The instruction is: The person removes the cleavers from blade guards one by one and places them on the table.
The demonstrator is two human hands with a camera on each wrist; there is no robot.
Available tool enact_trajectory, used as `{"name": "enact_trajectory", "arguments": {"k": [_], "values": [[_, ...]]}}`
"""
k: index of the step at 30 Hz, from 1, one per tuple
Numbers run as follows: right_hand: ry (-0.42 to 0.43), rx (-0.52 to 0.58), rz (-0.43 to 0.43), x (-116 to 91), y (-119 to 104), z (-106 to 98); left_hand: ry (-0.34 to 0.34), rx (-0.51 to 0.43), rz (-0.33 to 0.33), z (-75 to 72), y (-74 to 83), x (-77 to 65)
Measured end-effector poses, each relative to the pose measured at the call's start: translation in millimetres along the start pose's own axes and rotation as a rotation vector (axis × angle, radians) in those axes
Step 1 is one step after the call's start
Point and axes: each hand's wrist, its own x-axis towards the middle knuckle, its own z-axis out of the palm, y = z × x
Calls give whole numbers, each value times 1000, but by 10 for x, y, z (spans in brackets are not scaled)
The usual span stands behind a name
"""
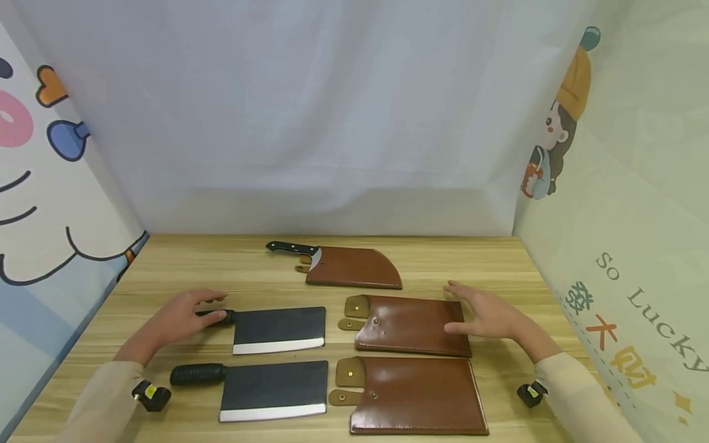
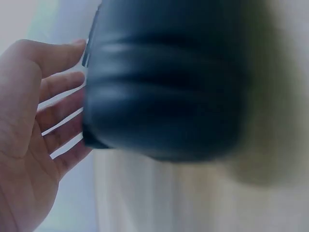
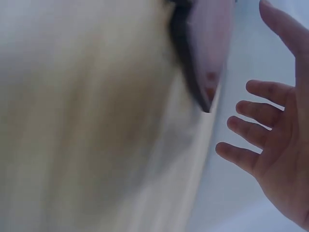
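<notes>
One knife already sits in its brown leather sheath (image 1: 354, 267) at the back of the wooden bench (image 1: 443, 258). Two dark cleavers lie bare. The left hand (image 1: 180, 317) rests relaxed fingers on the upper black-handled cleaver (image 1: 277, 329); the right hand (image 1: 487, 314) lies flat, fingers spread, on the empty brown leather sheath (image 1: 410, 325) beside it. The nearer cleaver (image 1: 266, 390) and nearer sheath (image 1: 415, 397) lie untouched.

i see a table (image 1: 471, 258) of pale wood with a matt, streaky grain. the two cleavers near its left edge, the upper cleaver (image 1: 279, 329) and the lower cleaver (image 1: 274, 391), have dark matt metal blades with a bright polished strip along the cutting edge, and black handles that look like matt plastic. the three sheaths, middle sheath (image 1: 412, 325), near sheath (image 1: 419, 395) and far sheath (image 1: 353, 267), look like smooth brown leather with a soft gloss and small brass-coloured studs. the backdrop (image 1: 310, 123) is white cloth.
</notes>
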Motion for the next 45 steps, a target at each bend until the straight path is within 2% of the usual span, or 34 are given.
{"name": "enact_trajectory", "arguments": {"k": [5,10,18,24,29,36,45], "values": [[34,-32,-42,162,-44,-145,32,37,40,-64,116,196],[37,-52,-49,340,-116,-223,74,50,49,-47,245,419],[96,-41,-11,645,-231,-178,106,44,82,46,361,817],[133,41,33,910,-272,-19,90,-37,36,99,292,1118],[139,86,65,1070,-316,124,90,-51,21,204,171,1301],[98,98,116,1241,-392,260,70,-62,-34,258,108,1474],[73,75,99,1425,-432,383,40,-85,-80,274,86,1598]]}}
